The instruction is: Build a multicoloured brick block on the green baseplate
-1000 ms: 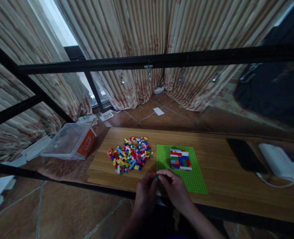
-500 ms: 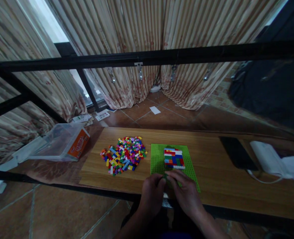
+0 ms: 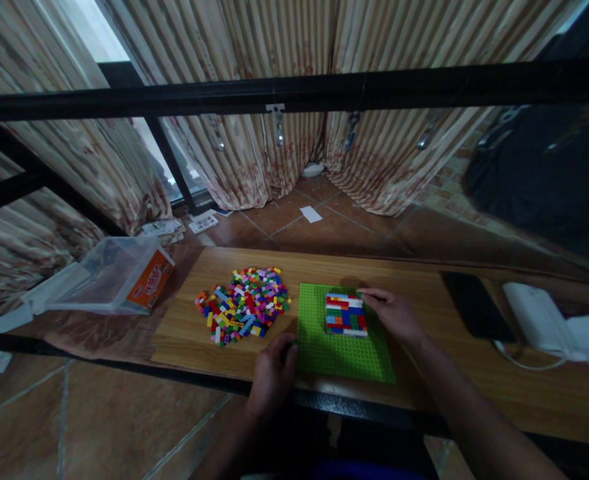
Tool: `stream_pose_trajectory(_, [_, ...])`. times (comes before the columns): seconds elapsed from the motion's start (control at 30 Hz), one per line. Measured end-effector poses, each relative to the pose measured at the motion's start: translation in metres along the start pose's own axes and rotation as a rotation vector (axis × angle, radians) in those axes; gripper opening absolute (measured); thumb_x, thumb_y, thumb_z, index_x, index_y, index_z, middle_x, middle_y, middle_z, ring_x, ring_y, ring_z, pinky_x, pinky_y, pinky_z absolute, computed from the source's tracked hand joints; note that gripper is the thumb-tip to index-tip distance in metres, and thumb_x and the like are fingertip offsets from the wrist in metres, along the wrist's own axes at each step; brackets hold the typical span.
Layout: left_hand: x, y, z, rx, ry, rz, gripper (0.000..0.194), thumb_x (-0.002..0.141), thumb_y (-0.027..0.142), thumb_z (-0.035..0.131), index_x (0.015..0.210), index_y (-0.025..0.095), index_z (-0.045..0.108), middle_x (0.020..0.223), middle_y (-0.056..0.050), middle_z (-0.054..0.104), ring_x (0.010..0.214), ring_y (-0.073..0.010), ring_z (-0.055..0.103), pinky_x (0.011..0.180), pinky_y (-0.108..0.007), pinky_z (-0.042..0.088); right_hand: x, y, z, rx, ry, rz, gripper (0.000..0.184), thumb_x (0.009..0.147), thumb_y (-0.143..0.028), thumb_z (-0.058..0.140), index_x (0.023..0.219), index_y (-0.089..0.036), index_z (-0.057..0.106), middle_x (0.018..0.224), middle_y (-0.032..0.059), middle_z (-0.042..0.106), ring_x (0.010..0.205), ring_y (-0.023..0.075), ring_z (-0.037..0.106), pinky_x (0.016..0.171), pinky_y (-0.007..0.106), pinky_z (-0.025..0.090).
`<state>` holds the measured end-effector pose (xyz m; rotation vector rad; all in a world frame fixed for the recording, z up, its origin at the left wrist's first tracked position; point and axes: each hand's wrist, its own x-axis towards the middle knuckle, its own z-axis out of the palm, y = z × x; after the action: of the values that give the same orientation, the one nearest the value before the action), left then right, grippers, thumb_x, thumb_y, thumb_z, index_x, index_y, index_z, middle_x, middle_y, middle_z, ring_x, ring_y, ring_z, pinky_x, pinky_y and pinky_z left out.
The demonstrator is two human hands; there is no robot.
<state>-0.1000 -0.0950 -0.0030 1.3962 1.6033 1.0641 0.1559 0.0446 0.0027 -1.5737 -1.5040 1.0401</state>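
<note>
A flat block of multicoloured toy bricks [image 3: 345, 315] sits on the green studded baseplate [image 3: 344, 363]. At the block's far right corner is my right hand [image 3: 387, 310], its thumb and index finger pinching what looks like a small green brick [image 3: 359, 293]. My left hand [image 3: 274, 367] is closed beside the baseplate's left edge, near the front of the table. A dark greenish spot shows at its fingertips, too small to make out. Left of the baseplate lies a heap of loose toy bricks [image 3: 247, 303] in many colours.
The wooden table [image 3: 319, 263] carries a black phone [image 3: 476, 307] and a white device [image 3: 532, 317] with a cable at the right. A clear plastic box [image 3: 112, 273] with an orange label stands at the left. A black metal bar [image 3: 314, 93] crosses beyond the table, before curtains.
My hands were together over the baseplate's front edge around a small green piece. They have separated: the right moved to the block's far right corner, the left moved left. The view shifted slightly.
</note>
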Motion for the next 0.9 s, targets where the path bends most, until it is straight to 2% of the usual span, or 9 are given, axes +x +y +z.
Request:
stream_pose_trajectory(0.13, [0.001,0.004,0.003,0.039,-0.008,0.021,0.017,0.090,0.027,0.050,0.096,0.019,0.064,0.089,-0.002,0.069,0.082,-0.0165,0.065,0.074,-0.026,0.049,0.002,-0.005,-0.006,-0.034,-0.117,-0.016,0.026,0.077,-0.040,0.062,0.091,-0.024,0.076,0.098,0.0048,0.076,0.092,0.0234,0.069,0.089,0.039,0.049])
stream_pose_trajectory(0.27, [0.001,0.004,0.003,0.044,0.006,0.027,0.016,0.089,0.025,0.051,0.094,0.018,0.064,0.084,-0.002,0.069,0.076,-0.0158,0.065,0.070,-0.025,0.049,0.003,-0.011,-0.009,-0.053,-0.195,0.016,0.025,0.077,-0.040,0.062,0.090,-0.024,0.076,0.096,0.0043,0.076,0.091,0.0235,0.069,0.090,0.040,0.048])
stream_pose_trajectory(0.47, [0.001,0.001,0.003,0.055,-0.013,0.015,0.016,0.089,0.026,0.051,0.095,0.019,0.065,0.087,-0.002,0.070,0.080,-0.0163,0.065,0.073,-0.025,0.050,0.005,-0.013,-0.009,-0.017,-0.218,0.032,0.028,0.075,-0.045,0.063,0.086,-0.024,0.077,0.095,0.0045,0.076,0.090,0.0235,0.067,0.090,0.040,0.046])
stream_pose_trajectory(0.7, [0.000,-0.001,0.004,0.075,-0.008,0.046,0.015,0.090,0.024,0.051,0.097,0.020,0.064,0.089,-0.002,0.069,0.083,-0.0162,0.065,0.075,-0.025,0.049,0.016,-0.014,-0.007,0.091,-0.229,0.231,0.024,0.063,-0.040,0.069,0.077,-0.022,0.076,0.085,0.0053,0.075,0.082,0.0210,0.065,0.073,0.032,0.048])
stream_pose_trajectory(0.9, [0.000,0.000,0.003,0.081,-0.014,0.011,0.016,0.090,0.024,0.050,0.099,0.020,0.064,0.091,-0.002,0.069,0.084,-0.0169,0.065,0.077,-0.026,0.049,0.017,-0.018,-0.009,0.031,-0.253,0.237,0.026,0.065,-0.041,0.066,0.079,-0.022,0.076,0.087,0.0057,0.075,0.083,0.0212,0.065,0.070,0.032,0.047])
